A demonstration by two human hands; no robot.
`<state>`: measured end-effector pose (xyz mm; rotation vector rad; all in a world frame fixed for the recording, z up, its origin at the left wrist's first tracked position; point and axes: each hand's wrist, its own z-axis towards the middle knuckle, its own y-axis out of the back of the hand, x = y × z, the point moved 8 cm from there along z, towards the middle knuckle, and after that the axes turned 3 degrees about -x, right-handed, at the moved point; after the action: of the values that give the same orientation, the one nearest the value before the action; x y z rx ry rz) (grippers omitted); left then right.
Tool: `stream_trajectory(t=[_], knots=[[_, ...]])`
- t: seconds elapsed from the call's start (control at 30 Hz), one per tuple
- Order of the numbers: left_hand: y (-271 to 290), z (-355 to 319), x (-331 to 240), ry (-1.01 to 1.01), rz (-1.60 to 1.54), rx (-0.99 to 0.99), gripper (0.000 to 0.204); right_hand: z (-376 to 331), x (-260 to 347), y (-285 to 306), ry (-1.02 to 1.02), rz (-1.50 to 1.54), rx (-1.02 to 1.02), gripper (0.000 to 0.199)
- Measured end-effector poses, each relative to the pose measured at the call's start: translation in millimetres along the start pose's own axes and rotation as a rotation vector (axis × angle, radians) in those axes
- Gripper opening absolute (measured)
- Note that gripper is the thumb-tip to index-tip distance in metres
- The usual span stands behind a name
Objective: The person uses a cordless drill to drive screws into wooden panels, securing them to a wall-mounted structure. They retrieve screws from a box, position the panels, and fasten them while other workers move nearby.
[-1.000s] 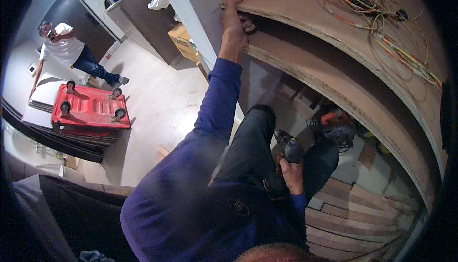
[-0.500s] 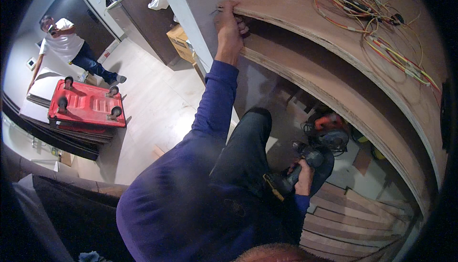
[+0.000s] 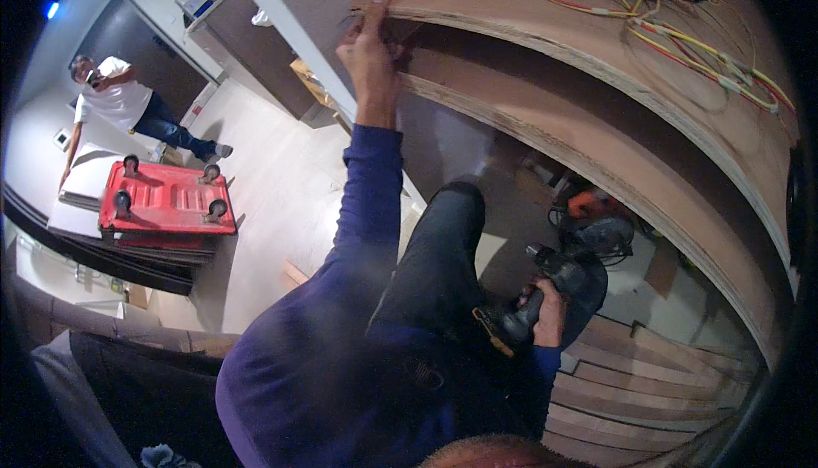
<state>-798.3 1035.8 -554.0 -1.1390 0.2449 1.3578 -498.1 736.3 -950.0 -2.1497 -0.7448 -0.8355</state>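
With its thumb up at the top board's left corner, my left hand [image 3: 371,59] grips the upper plywood board [image 3: 511,3]; its other fingers are partly hidden behind the edge. A second plywood board [image 3: 528,118] runs below it, with a dark gap between the two. Low in front of my body, my right hand [image 3: 550,314] is wrapped round the grip of a black cordless drill [image 3: 567,274]. The drill's chuck points up and left, and its yellow-trimmed battery end sits near my thigh.
Tangled red and yellow wires [image 3: 673,33] lie on the top board. An orange-and-dark power tool [image 3: 601,229] rests on the floor beyond the drill, beside wooden strips [image 3: 630,383]. At left, a person [image 3: 119,97] stands by an upturned red wheeled dolly [image 3: 170,199] on stacked panels.
My view has shifted slightly. The drill has tilted so its chuck shows more clearly, pointing up-left. My left hand stays on the board's corner, its thumb more upright.
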Motion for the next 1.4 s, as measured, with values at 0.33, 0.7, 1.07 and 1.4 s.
stream_trajectory(t=[0.33,0.7,1.07,1.4], knots=[[6.8,20.6,21.5,0.238,-0.192,0.043,0.027,11.7,-5.9,5.9,-0.015,0.029,0.022,0.012],[2.1,27.3,30.2,0.214,-0.175,0.007,0.024,13.5,-3.0,6.8,0.007,0.003,0.053,0.006],[4.3,31.9,41.6,0.233,-0.162,-0.088,0.022,3.7,4.7,-10.1,0.013,0.027,0.113,0.010],[4.0,-2.2,36.6,0.367,-0.437,0.023,0.031,56.0,-30.5,30.8,0.103,-0.095,-0.031,0.016]])
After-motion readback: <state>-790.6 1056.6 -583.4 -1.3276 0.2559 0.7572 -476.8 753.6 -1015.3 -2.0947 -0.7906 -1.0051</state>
